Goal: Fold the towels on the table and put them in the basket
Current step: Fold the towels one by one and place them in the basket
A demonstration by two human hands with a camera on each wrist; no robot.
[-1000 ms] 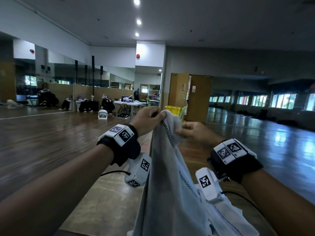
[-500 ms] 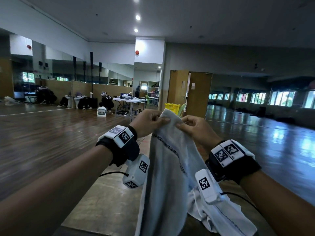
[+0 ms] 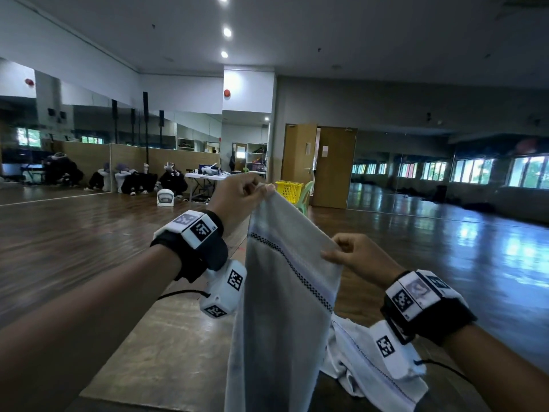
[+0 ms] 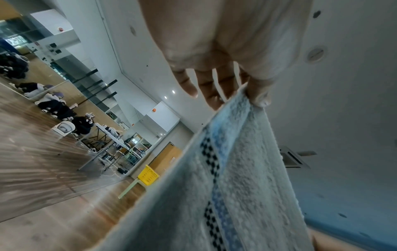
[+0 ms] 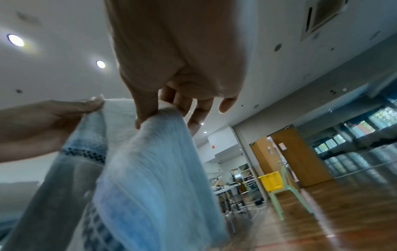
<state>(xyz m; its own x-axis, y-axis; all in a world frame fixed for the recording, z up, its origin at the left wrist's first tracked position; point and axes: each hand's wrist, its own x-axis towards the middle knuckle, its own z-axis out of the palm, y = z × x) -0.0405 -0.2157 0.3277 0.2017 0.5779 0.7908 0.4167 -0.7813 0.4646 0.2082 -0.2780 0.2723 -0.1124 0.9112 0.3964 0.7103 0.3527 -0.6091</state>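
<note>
I've got the towel [image 3: 285,292] up in the air, held by its top edge w/ both hands. Left hand [image 3: 234,197] pinches one top corner, thumb against forefinger; in the left wrist view the other fingers [image 4: 206,88] hang loose behind the cloth, not gripping. Right hand [image 3: 356,257] pinches the other top corner, lower than the left and nearer me, so the top edge slopes down from left hand to right. In the right wrist view thumb & forefinger clamp a bunched fold of cloth, remaining fingers curled loosely beyond it. Towel hangs straight down between my wrists, its checkered stripe running just under the top edge. Below the right wrist a 2nd towel [image 3: 371,367] lies crumpled on the table [image 3: 166,352]. The basket [image 3: 288,190], yellow, sits well beyond the left hand's fingertips on a green chair [image 3: 306,197], far from both hands.
</note>
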